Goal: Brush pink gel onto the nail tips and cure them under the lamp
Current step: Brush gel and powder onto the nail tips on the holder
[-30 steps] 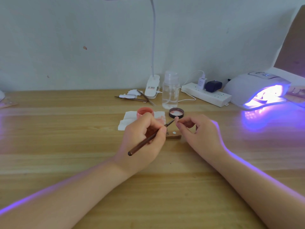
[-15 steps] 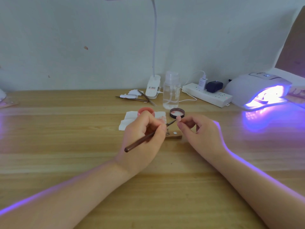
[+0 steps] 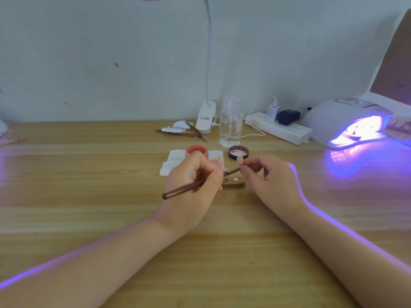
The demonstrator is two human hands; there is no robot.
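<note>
My left hand (image 3: 191, 190) grips a brown brush (image 3: 184, 188), with its tip pointing right toward a small pink nail tip (image 3: 239, 160). My right hand (image 3: 271, 181) pinches that nail tip between thumb and forefinger, just above a small wooden holder (image 3: 235, 183) on the table. Behind my left hand, an open pink gel pot (image 3: 196, 151) stands on a white wipe (image 3: 172, 164). The pot's dark lid (image 3: 238, 152) lies to the right of it. At the far right, the white curing lamp (image 3: 347, 121) glows violet.
A clear pump bottle (image 3: 230, 123), a clip desk lamp base (image 3: 205, 117), tweezers with cotton pads (image 3: 178, 131) and a white power strip (image 3: 280, 127) line the back of the wooden table (image 3: 89, 196). A wall rises directly behind them.
The brush handle has dropped lower and further left in my left hand. My right hand has raised the nail tip slightly; the pink tip now shows above my fingers.
</note>
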